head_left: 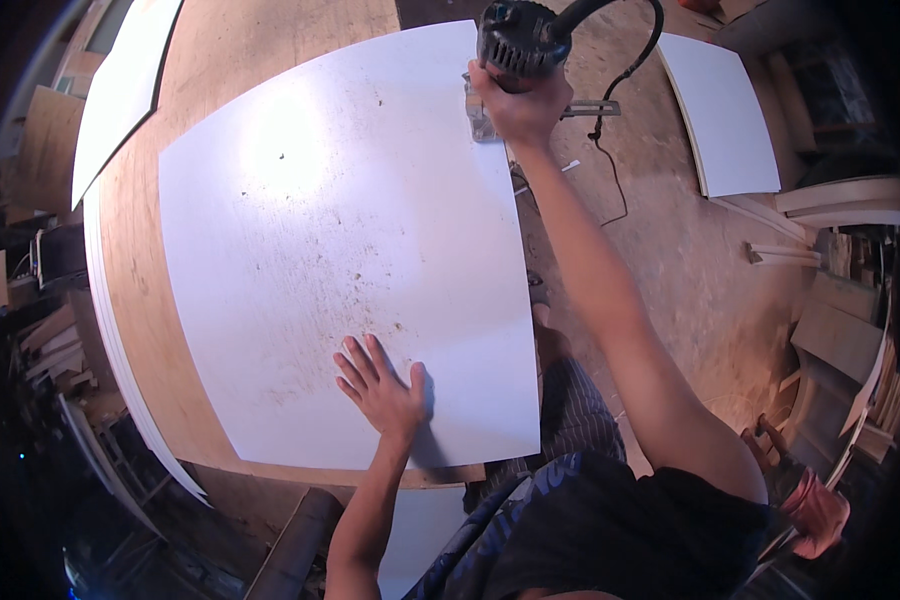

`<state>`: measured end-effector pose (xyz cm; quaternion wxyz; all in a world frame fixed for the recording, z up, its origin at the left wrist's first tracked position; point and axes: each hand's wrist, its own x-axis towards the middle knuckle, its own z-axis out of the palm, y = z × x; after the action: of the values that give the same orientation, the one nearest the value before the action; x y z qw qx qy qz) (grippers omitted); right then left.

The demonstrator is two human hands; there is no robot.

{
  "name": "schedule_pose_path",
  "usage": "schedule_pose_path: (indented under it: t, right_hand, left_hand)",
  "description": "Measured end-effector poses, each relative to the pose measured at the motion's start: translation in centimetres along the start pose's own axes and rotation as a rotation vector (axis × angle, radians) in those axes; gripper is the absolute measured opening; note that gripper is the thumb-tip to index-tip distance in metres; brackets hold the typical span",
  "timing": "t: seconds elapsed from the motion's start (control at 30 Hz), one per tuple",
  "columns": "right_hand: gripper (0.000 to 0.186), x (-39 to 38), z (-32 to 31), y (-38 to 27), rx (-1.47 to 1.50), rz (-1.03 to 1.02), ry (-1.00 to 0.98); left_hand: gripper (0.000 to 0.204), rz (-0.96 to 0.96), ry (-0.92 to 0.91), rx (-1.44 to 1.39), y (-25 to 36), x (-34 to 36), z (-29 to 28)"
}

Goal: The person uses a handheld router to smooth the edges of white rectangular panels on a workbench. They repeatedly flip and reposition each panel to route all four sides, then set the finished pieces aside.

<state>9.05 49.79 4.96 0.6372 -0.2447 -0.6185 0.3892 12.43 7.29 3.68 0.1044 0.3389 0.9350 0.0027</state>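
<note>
A large white sheet (270,250), speckled with sawdust, lies on a plywood bench (135,260). My left hand (375,390) rests on it near the front, fingers spread, palm down. My right hand (520,105) is wrapped round a black power tool (518,35) at the sheet's far right edge. The tool's metal base (480,120) sits on that edge, with a slotted bar (595,107) reaching out to the right. A black cord (640,55) runs from the top of the tool.
White panels (715,120) lie at the right, and another white sheet (120,90) at the back left. Wooden offcuts (55,350) crowd the left. Curved pale boards (840,205) are at the right, above stacked wood (835,340). A brown floor (640,260) shows beside the bench.
</note>
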Motion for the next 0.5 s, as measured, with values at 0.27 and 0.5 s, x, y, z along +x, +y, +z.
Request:
schedule_pose_path:
  t: [0.27,0.5]
  right_hand:
    - [0.045,5.8,3.8,4.1,0.0,-0.04,0.008]
    - [0.029,10.7,8.0,6.0,0.366,0.302,0.01]
  left_hand:
    - [0.088,-0.018,-0.017,-0.064,-0.6,0.0,0.7]
    - [0.085,-0.01,0.006,-0.003,-0.2,-0.1,0.4]
